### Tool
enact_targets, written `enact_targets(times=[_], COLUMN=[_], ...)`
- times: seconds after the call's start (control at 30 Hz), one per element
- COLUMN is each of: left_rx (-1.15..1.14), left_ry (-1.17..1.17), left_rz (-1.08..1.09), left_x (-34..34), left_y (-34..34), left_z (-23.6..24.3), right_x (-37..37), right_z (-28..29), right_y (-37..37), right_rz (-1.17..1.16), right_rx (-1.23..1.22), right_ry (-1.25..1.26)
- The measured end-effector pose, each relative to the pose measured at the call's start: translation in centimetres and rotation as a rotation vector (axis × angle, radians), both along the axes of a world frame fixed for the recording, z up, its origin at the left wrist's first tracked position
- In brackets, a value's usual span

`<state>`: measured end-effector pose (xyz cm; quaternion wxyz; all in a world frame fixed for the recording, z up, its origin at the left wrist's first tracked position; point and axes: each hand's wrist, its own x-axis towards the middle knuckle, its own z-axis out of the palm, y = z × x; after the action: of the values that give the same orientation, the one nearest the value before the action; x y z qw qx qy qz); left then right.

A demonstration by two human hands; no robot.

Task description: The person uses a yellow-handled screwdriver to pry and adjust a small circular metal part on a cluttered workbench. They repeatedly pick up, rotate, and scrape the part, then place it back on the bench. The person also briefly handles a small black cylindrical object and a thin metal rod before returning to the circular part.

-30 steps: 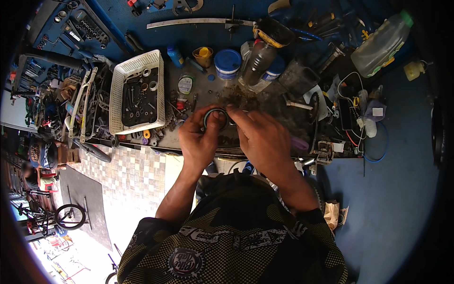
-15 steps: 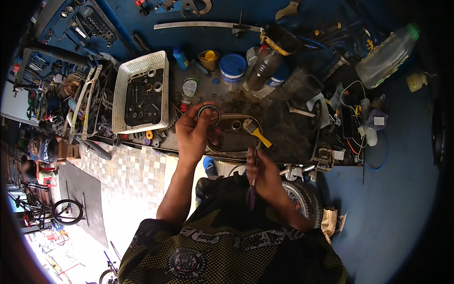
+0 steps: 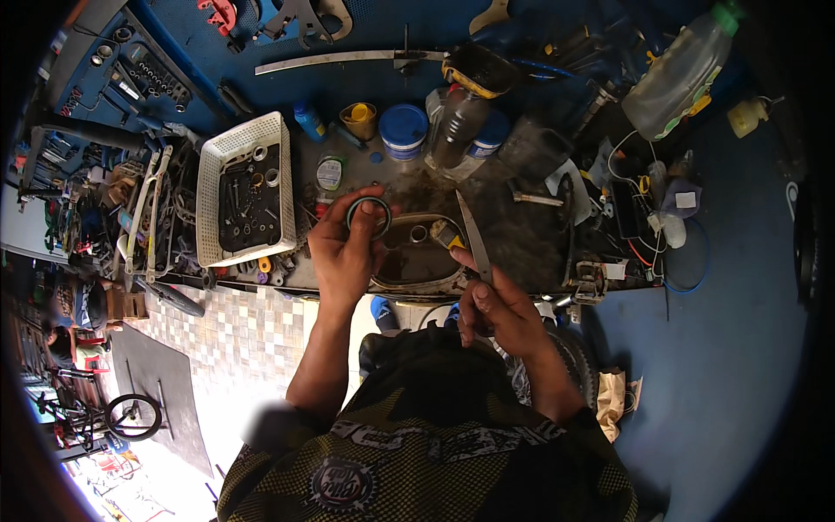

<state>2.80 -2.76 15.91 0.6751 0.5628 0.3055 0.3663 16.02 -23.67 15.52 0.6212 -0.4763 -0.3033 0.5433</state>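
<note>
Left hand (image 3: 344, 252) was clenched around a dark rubber ring (image 3: 369, 216), which it held up by the fingertips just above the left end of the oval tray (image 3: 417, 283) on the bench. From my remote seat I saw the right hand (image 3: 497, 306) gripping a slim metal blade (image 3: 472, 235) that pointed up and away over the tray's right side, its tip near a yellow-handled brush (image 3: 447, 235) lying on the tray. I could make out a small metal ring (image 3: 418, 233) resting in the tray beside the brush.

Left of the hands stood a white perforated basket (image 3: 213, 187), and I saw it loaded with dark bolts, nuts and a couple of pale washers. Behind the tray I noted a round blue tub (image 3: 404, 130) with a white band, a yellow cup (image 3: 357, 117) next to it, and a small blue bottle (image 3: 309, 120) further left. A dark bottle (image 3: 457, 130) leaned beside the tub; I could not tell its contents. Far to the right a large clear plastic bottle (image 3: 674, 74) with a green cap lay tilted, and it seemed to hold a murky liquid. Tangled wires (image 3: 644, 217) crowded the bench's right end.
</note>
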Motion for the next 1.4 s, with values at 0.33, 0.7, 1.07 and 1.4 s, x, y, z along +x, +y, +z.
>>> enact_targets(times=[0.33, 0.7, 1.07, 1.4], left_rx=[0.011, 0.001, 0.200, 0.372], left_ry=[-0.078, -0.099, -0.013, 0.036], left_rz=[-0.019, -0.093, -0.073, -0.017], left_x=[-0.3, -0.6, -0.8, -0.8], left_y=[-0.3, -0.4, -0.8, -0.8], left_z=[0.7, 2.1, 2.9, 3.1], right_x=[-0.6, -0.3, -1.2, -1.9], right_z=[0.1, 4.0, 8.5, 8.6], right_y=[0.7, 0.7, 0.6, 1.4], right_rz=[0.038, -0.219, -0.184, -0.183], right_rx=[0.055, -0.168, -0.025, -0.021], right_ry=[-0.120, -0.855, -1.455, -1.639])
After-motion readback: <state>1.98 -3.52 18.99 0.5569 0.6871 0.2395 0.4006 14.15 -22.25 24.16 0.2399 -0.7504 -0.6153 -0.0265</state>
